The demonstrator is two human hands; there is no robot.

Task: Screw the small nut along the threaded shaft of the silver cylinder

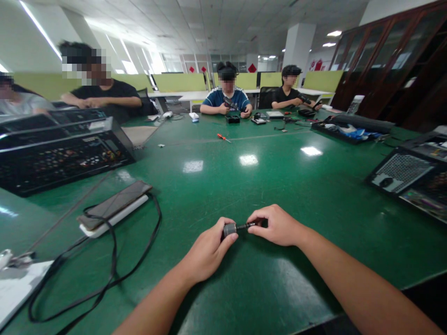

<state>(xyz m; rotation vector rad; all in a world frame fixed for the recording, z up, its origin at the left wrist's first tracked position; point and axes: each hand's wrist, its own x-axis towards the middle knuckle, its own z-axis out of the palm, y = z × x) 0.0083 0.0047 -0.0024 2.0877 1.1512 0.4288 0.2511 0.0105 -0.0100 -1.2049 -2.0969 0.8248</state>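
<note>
Low in the middle of the view, my left hand (209, 246) is wrapped round a thick grey cylindrical tool (229, 229). A thin dark shaft (241, 227) sticks out of the tool towards the right. The thumb and fingers of my right hand (275, 226) pinch the far end of this shaft. Both hands are just above the green table (223, 186). My left palm hides the back of the tool, so its exact kind does not show. The shaft's tip is partly covered by my right fingers.
At left lie a power strip (118, 215), a phone-like slab (117, 204) and a looped black cable (114, 260). Computer cases (63, 158) stand left and right. An orange screwdriver (223, 137) lies ahead. Several people sit around the table, some holding tools.
</note>
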